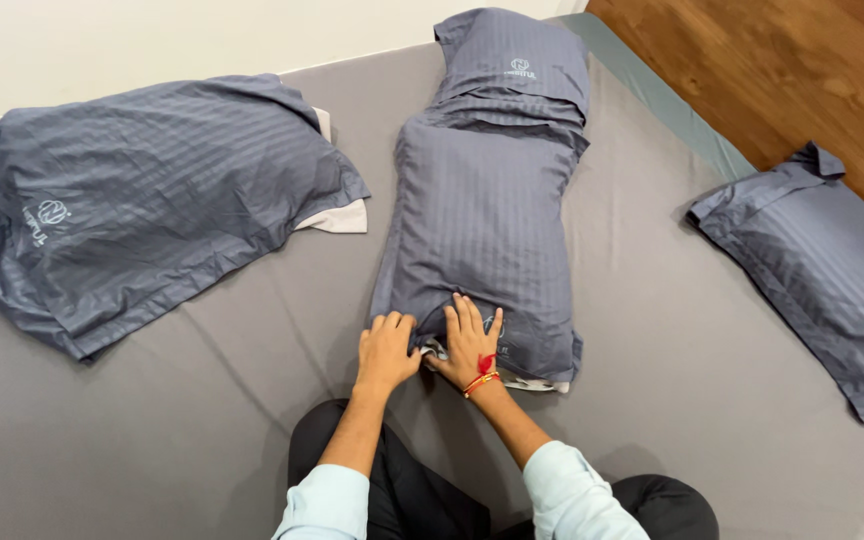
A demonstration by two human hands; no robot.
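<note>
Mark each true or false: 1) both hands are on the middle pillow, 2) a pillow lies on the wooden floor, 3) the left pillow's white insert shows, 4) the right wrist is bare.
1) True: the left hand and right hand rest on the near end of the middle pillow.
2) False: the right pillow lies on the grey bed sheet, beside the wooden floor.
3) True: white shows at the left pillow opening.
4) False: it wears a red thread band.

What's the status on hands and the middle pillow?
Left hand gripping cover edge. Right hand flat on the middle pillow, near end. Nothing in the way.
</note>
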